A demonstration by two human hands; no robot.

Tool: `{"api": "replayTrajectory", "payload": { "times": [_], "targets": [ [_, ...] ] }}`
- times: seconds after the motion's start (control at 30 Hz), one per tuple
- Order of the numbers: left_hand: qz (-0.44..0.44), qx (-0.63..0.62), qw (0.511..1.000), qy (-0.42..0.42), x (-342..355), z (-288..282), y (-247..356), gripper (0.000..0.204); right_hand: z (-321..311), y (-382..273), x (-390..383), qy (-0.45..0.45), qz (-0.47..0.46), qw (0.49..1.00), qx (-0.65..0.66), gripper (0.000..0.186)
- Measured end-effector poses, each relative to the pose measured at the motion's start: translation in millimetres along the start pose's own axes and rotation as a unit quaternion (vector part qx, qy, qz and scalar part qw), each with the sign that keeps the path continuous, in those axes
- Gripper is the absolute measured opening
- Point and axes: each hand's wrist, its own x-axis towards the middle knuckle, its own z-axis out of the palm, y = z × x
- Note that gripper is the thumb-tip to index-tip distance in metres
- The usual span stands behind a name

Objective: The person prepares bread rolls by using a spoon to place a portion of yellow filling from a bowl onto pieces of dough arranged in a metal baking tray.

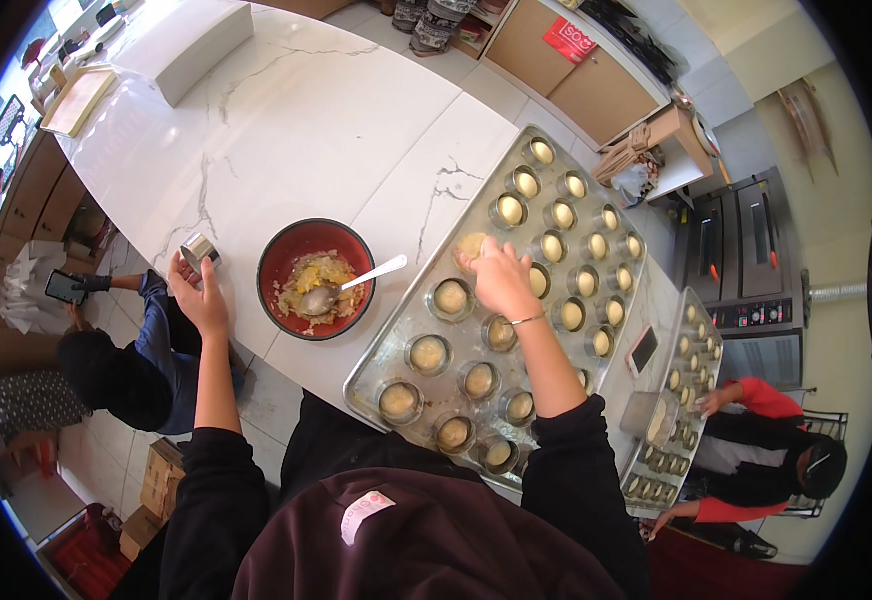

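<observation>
My left hand (199,292) holds a small metal ring mould (199,250) between thumb and fingers, raised beside the bowl. My right hand (501,282) is over the large metal baking tray (374,378), its fingers closed at a flat, pale dough disc (469,247) with no ring around it. Part of that disc is hidden by the fingers. Several ring moulds stand on the tray; those nearer me hold flattened dough (428,353), those farther right hold rounded dough balls (553,247). Between my hands sits a red bowl (270,243) of crumbly yellowish filling, with a metal spoon (322,299) in it.
A phone (643,351) lies right of my tray. Beyond it is a second tray (687,300) of filled moulds, with a plastic tub (648,418) and a person (756,440) in red sleeves. Another person (156,350) is at left, near a held tablet (63,287). Ovens (746,250) stand far right.
</observation>
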Motion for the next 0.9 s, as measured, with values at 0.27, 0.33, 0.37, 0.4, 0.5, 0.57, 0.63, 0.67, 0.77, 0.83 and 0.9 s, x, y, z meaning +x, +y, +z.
{"api": "replayTrajectory", "payload": {
  "times": [0.27,0.33,0.37,0.4,0.5,0.57,0.63,0.67,0.77,0.83,0.9],
  "targets": [
    [-0.008,-0.002,1.0,-0.004,0,-1,-3,0.046,1,-8,5,-0.002,0.023,1.0,0.014,0.028],
    [-0.006,-0.008,1.0,-0.003,-1,0,-1,0.045,-2,-7,8,-0.005,0.022,1.0,0.014,0.027],
    [-0.006,-0.007,1.0,-0.002,0,-1,-1,0.045,-1,-7,9,-0.005,0.021,1.0,0.014,0.027],
    [-0.004,-0.005,1.0,-0.001,0,-1,-2,0.045,-1,-7,10,-0.003,0.03,0.999,0.011,0.027],
    [-0.001,0.005,1.0,-0.002,0,-2,0,0.046,5,-6,11,0.009,0.036,0.999,0.017,0.027],
    [0.001,0.013,1.0,-0.004,-1,-1,1,0.046,4,-4,13,0.02,0.034,0.999,0.026,0.027],
    [-0.005,0.019,1.0,-0.001,-1,-2,2,0.046,-3,-3,17,-0.001,0.058,0.998,0.037,0.026],
    [-0.005,0.019,1.0,-0.001,0,-2,1,0.046,-2,-2,18,-0.001,0.058,0.998,0.037,0.026],
    [0.008,0.011,1.0,0.002,-1,-1,-2,0.046,3,5,18,-0.03,0.052,0.998,0.027,0.027],
    [-0.004,0.015,1.0,-0.002,0,-2,-1,0.047,0,12,21,-0.029,0.037,0.997,0.067,0.027],
    [-0.002,0.002,1.0,0.0,0,0,1,0.047,3,16,19,-0.026,0.045,0.997,0.062,0.027]
  ]
}}
